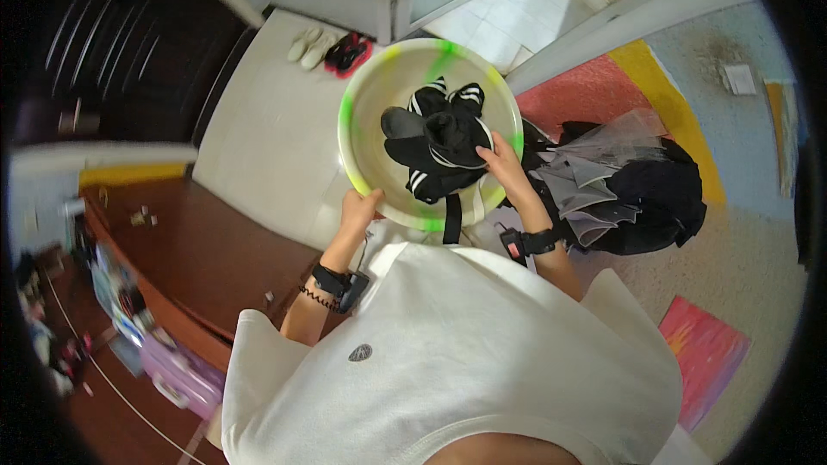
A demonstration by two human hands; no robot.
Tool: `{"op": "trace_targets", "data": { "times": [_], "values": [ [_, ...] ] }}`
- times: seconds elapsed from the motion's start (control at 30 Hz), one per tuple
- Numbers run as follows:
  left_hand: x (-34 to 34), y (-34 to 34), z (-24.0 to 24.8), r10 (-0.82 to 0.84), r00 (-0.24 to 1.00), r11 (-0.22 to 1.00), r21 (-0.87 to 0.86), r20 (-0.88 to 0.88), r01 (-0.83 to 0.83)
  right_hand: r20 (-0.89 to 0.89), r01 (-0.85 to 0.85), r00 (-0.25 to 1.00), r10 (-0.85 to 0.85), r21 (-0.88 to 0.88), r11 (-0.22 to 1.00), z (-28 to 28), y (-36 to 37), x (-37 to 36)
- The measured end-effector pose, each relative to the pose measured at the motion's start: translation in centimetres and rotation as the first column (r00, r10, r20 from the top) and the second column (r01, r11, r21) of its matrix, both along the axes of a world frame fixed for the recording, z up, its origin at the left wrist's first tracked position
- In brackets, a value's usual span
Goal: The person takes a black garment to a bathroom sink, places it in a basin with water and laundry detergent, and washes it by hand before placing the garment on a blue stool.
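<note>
A cream basin with green and yellow patches on its rim is in front of me. Its near left rim is gripped by my left hand, fingers mostly hidden under the edge. Inside lies a bunch of black cloth things with white stripes. On top is a soft black item with white trim, its exact kind unclear. My right hand holds this item at its right side, thumb on top and other fingers hidden. A black strap hangs over the basin's near rim.
Right of the basin lies a heap of black and grey clothing on a coloured mat. White shoes and red-black shoes stand beyond it. A brown wooden cabinet is at left, a dark door behind.
</note>
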State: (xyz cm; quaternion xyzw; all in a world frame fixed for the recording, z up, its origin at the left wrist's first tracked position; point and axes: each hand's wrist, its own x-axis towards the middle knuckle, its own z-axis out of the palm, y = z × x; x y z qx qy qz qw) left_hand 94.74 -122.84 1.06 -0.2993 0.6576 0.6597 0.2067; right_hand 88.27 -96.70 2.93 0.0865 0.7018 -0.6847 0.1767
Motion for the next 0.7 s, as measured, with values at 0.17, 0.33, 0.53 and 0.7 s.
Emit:
{"op": "trace_targets", "data": {
  "times": [0.17, 0.33, 0.53, 0.7],
  "values": [
    [-7.3, 1.1, -1.7, -0.205, 0.979, 0.977, -0.066, -0.010, 0.204, 0.310, 0.432, 0.863, -0.399, -0.043, 0.901, 4.6, -0.7, -3.6],
    [-15.8, 5.7, -1.0, -0.396, 0.918, 0.902, -0.177, 0.018, 0.393, -0.097, 0.234, 0.972, -0.215, 0.508, 0.829, -4.0, 5.4, -10.2],
    [-28.3, 8.5, -0.2, -0.331, 0.944, 0.940, -0.091, 0.000, 0.329, 0.060, -0.061, 0.998, 0.012, 0.970, 0.236, -2.2, 7.8, -20.5],
    [-36.2, 10.4, -0.7, -0.399, 0.916, 0.916, -0.036, 0.038, 0.400, -0.190, 0.226, 0.974, -0.122, 0.848, 0.480, 1.7, 9.0, -29.6]
  ]
}}
